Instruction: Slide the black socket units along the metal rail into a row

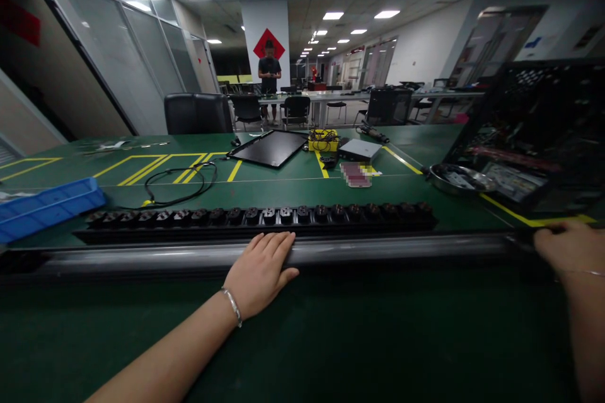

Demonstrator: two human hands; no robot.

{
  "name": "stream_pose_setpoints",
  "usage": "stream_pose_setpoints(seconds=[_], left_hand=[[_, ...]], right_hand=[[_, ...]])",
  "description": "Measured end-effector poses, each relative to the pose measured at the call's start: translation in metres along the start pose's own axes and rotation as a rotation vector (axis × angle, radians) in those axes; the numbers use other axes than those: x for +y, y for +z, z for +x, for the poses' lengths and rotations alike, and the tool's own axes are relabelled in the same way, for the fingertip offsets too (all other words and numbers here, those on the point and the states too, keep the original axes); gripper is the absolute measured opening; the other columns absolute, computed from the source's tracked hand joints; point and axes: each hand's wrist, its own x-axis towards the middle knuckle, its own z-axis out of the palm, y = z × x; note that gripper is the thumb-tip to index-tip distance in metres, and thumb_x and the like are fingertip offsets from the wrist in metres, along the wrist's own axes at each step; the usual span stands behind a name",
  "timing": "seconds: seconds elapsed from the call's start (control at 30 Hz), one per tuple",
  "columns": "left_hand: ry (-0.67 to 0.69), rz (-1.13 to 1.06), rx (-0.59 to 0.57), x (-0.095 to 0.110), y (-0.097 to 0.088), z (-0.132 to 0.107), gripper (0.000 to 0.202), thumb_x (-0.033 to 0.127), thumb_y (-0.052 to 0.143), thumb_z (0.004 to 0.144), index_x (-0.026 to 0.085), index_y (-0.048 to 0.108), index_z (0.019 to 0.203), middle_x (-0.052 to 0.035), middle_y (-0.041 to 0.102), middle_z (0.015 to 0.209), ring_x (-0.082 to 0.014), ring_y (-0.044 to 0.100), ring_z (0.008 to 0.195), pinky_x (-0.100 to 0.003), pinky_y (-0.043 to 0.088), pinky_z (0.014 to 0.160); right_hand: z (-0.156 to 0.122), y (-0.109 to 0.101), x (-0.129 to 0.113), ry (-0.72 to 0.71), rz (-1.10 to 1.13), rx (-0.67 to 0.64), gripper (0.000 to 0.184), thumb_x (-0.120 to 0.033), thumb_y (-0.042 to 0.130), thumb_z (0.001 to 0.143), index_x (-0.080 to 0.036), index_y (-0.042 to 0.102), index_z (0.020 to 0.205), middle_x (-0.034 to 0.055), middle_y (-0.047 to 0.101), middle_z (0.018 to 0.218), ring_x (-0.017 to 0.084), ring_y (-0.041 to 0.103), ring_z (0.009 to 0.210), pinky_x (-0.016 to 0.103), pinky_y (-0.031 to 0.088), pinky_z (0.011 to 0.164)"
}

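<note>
My left hand [261, 272] lies flat with its fingers together on the grey metal rail [378, 250] that runs across the green bench; a bracelet is on its wrist. Just beyond the fingers sits a long black power strip [255, 217] with several sockets. My right hand [570, 249] rests at the right end of the rail, by the lower corner of a black computer case [539, 132] that stands open toward me. Its fingers curl over the edge, and what they grip is hidden.
A blue plastic bin [45, 204] is at the left. A black cable [177, 184], a black panel [269, 148], a yellow box [323, 138], a grey box [360, 150] and a metal bowl [456, 177] lie on the bench. A person [269, 75] stands far back beyond a black chair [197, 113].
</note>
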Motion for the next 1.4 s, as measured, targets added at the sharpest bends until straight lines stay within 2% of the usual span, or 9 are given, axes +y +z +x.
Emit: stream_pose_setpoints(seconds=[0.07,0.13,0.33,0.5,0.67,0.73,0.83,1.4], left_hand=[[-0.001,-0.002,0.0,-0.001,-0.002,0.0,0.054,0.046,0.039,0.089,0.017,0.039,0.134,-0.0115,0.051,0.132,-0.0255,0.046,0.12,-0.044,0.034,0.103],[-0.006,-0.006,0.002,-0.001,-0.004,0.0,0.053,0.047,0.039,0.089,0.018,0.04,0.133,-0.0108,0.051,0.132,-0.0253,0.047,0.119,-0.044,0.034,0.103],[-0.023,-0.012,0.006,0.001,-0.005,0.001,0.052,0.048,0.037,0.089,0.018,0.041,0.132,-0.0099,0.052,0.13,-0.0252,0.047,0.118,-0.045,0.035,0.102],[-0.028,-0.007,0.005,0.001,-0.005,0.001,0.054,0.05,0.035,0.089,0.017,0.042,0.132,-0.0099,0.052,0.129,-0.0257,0.047,0.117,-0.044,0.035,0.101],[-0.034,-0.011,0.004,0.002,-0.004,0.001,0.054,0.049,0.038,0.089,0.017,0.042,0.131,-0.0098,0.052,0.129,-0.0256,0.047,0.117,-0.045,0.035,0.101],[-0.032,-0.013,0.01,0.002,-0.005,0.001,0.053,0.049,0.038,0.089,0.017,0.042,0.131,-0.01,0.052,0.129,-0.0256,0.047,0.117,-0.045,0.035,0.101],[-0.033,-0.011,0.007,0.002,-0.005,0.001,0.053,0.049,0.038,0.089,0.017,0.042,0.131,-0.0098,0.052,0.129,-0.0256,0.047,0.117,-0.044,0.035,0.101],[-0.035,0.005,0.032,0.002,-0.002,0.0,0.052,0.048,0.041,0.088,0.018,0.041,0.131,-0.0085,0.053,0.128,-0.0246,0.048,0.115,-0.043,0.035,0.1]], right_hand=[[-0.004,-0.014,-0.012,0.079,0.005,-0.133,0.052,-0.034,0.05,0.073,-0.014,0.056,0.121,0.0266,0.046,0.102,0.035,0.053,0.095,0.038,0.029,0.052],[-0.004,-0.023,-0.021,0.092,0.008,-0.21,0.052,-0.034,0.052,0.071,-0.016,0.056,0.12,0.0273,0.044,0.107,0.037,0.052,0.099,0.039,0.029,0.054],[-0.007,-0.032,-0.044,0.004,-0.072,-0.268,0.042,-0.027,0.054,0.069,-0.016,0.061,0.11,0.0271,0.048,0.1,0.037,0.054,0.095,0.039,0.03,0.056],[-0.027,-0.052,-0.069,-0.234,-0.192,-0.318,0.036,-0.019,0.044,0.075,-0.01,0.061,0.105,0.0275,0.052,0.095,0.033,0.058,0.082,0.039,0.033,0.057],[-0.055,-0.058,-0.1,-0.53,-0.178,-0.389,0.024,-0.019,0.044,0.078,-0.01,0.063,0.091,0.0204,0.058,0.089,0.025,0.059,0.08,0.034,0.037,0.063],[-0.069,-0.059,-0.114,-0.621,-0.182,-0.39,0.025,-0.022,0.045,0.08,-0.01,0.063,0.093,0.0194,0.059,0.091,0.025,0.059,0.08,0.033,0.038,0.065],[-0.089,-0.061,-0.13,-0.686,-0.207,-0.368,0.028,-0.024,0.045,0.081,-0.011,0.061,0.1,0.0189,0.059,0.097,0.027,0.06,0.081,0.035,0.041,0.067],[-0.136,-0.081,-0.157,-0.746,-0.254,-0.3,0.03,-0.021,0.039,0.085,-0.011,0.059,0.104,0.0186,0.058,0.097,0.03,0.063,0.083,0.039,0.045,0.068]])
